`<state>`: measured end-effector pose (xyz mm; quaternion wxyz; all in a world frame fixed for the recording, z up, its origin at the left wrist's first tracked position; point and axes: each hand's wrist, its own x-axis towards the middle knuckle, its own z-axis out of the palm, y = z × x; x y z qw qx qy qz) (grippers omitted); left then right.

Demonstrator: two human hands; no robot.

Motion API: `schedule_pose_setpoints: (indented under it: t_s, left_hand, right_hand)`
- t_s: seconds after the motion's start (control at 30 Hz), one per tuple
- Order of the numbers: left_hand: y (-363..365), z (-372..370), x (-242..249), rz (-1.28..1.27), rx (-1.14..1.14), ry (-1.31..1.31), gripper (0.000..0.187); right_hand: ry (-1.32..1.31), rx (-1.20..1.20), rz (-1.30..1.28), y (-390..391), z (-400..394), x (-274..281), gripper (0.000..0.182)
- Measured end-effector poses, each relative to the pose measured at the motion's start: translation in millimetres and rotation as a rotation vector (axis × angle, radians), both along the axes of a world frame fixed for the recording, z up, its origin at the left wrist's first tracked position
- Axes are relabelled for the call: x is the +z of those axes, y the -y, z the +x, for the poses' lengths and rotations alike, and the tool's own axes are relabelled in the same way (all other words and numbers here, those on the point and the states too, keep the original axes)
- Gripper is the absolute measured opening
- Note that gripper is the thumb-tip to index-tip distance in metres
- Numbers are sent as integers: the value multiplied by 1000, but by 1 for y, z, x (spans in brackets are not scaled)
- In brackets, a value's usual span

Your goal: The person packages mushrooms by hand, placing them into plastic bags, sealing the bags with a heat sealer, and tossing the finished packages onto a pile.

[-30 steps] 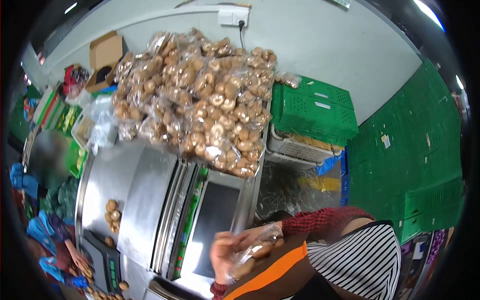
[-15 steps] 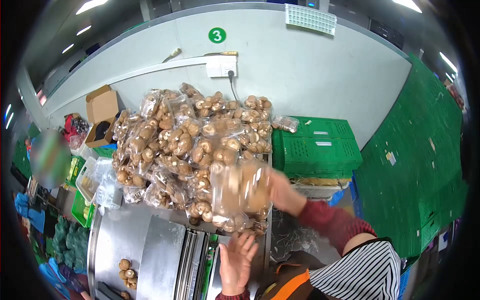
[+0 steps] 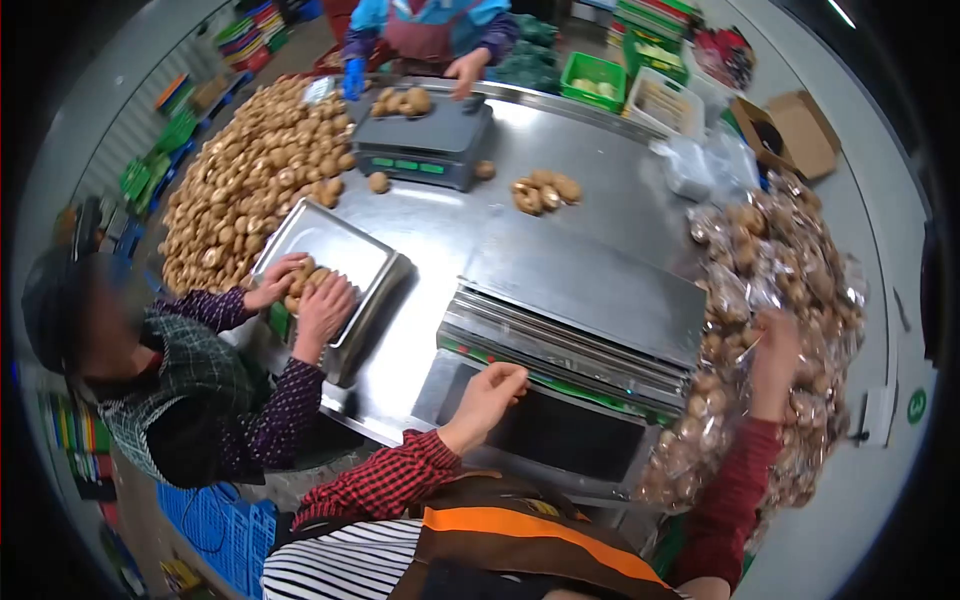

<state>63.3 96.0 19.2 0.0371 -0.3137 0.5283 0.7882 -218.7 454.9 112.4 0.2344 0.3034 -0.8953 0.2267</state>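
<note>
Clear bags of brown mushrooms [image 3: 765,270] lie heaped at the right side of the metal table. My right hand [image 3: 778,350] is over this heap, blurred, and whether its fingers grip a bag is unclear. Near the front edge of the sealing machine [image 3: 570,345], my left hand [image 3: 488,402] has its fingers curled together, with nothing visible in them. Several loose mushrooms [image 3: 545,191] rest on the metal behind the machine.
At the left, a co-worker's hands [image 3: 318,305] touch mushrooms on a scale tray [image 3: 345,235]. Another person [image 3: 430,30] stands across the table by a second scale [image 3: 425,140]. A large mushroom pile [image 3: 255,180] lies far left. A cardboard box [image 3: 805,135] stands back right.
The view has swung left, bringing co-workers and scales into sight. My right hand no longer shows the raised bag and is at the heap. My left hand's spread fingers have closed.
</note>
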Motion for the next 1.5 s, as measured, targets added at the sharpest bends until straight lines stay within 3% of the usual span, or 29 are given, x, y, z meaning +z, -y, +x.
schedule_pose_setpoints:
  t_s: [0.03, 0.07, 0.1, 0.13, 0.2, 0.27, 0.4, 0.47, 0.5, 0.57, 0.6, 0.67, 0.73, 0.83, 1.0, 1.2, 1.27, 1.37, 1.5]
  left_hand:
    - [17, 7, -1, 16, 85, 5, 26]
    - [29, 15, -4, -6, 145, -18, 25]
    - [43, 25, -5, -41, 196, -52, 24]
    - [57, 31, -3, -77, 248, -86, 23]
    - [88, 43, 9, -210, 362, -145, 15]
    - [130, 53, 10, -501, 508, -256, 12]
    - [249, 71, 16, -831, 861, -271, 10]
    - [307, 72, 17, -961, 954, -205, 14]
    - [334, 70, 13, -1045, 864, -179, 17]
    - [389, 73, -18, -1183, 633, -114, 28]
    - [407, 77, -28, -1127, 457, 12, 39]
    - [430, 86, -56, -1009, 242, 88, 48]
    - [435, 89, -73, -983, 89, 115, 50]
    - [424, 85, -89, -1069, 30, 52, 47]
    - [403, 82, -88, -904, 256, 81, 40]
    - [398, 83, -101, -960, 419, 132, 44]
    - [385, 75, -78, -970, 437, 115, 47]
    - [355, 40, -35, -868, 411, 52, 46]
    - [280, -40, -7, -857, 291, -77, 49]
  right_hand:
    - [283, -23, -83, 62, 1, -23, 21]
    - [831, 49, -765, 145, 22, -21, 23]
    - [830, 67, -755, 160, 20, -32, 28]
    - [1004, 167, -589, 247, 41, -41, 34]
    - [1258, 368, -546, 330, 77, -47, 33]
    - [1575, 558, -599, 393, 112, -74, 45]
    - [1851, 456, -495, 472, 175, -122, 57]
    - [1953, 414, -486, 498, 200, -141, 69]
    - [1964, 390, -494, 509, 208, -146, 69]
    - [1479, 525, -226, 524, 219, -154, 85]
    - [1481, 513, -228, 530, 223, -153, 85]
    - [873, 571, 122, 538, 228, -142, 98]
    - [848, 540, 197, 549, 237, -132, 105]
    - [675, 536, 261, 563, 258, -138, 115]
    - [556, 472, 98, 579, 277, -163, 110]
    - [584, 600, 6, 584, 256, -170, 100]
    - [628, 609, 66, 579, 248, -155, 100]
    - [565, 620, -52, 546, 223, -126, 101]
    - [471, 498, -90, 459, 161, -80, 97]
